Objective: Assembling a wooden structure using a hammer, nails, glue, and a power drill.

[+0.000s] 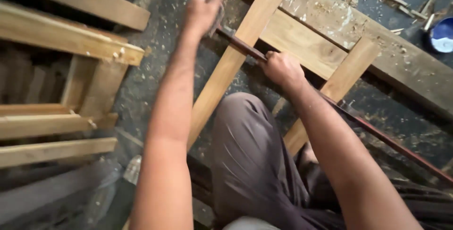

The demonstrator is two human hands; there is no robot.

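Bent knee, right hand gripping rod; left hand raised, fisted

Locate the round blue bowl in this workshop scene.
The round blue bowl sits at the head view's far right edge, on the dusty floor beyond the wooden frame.
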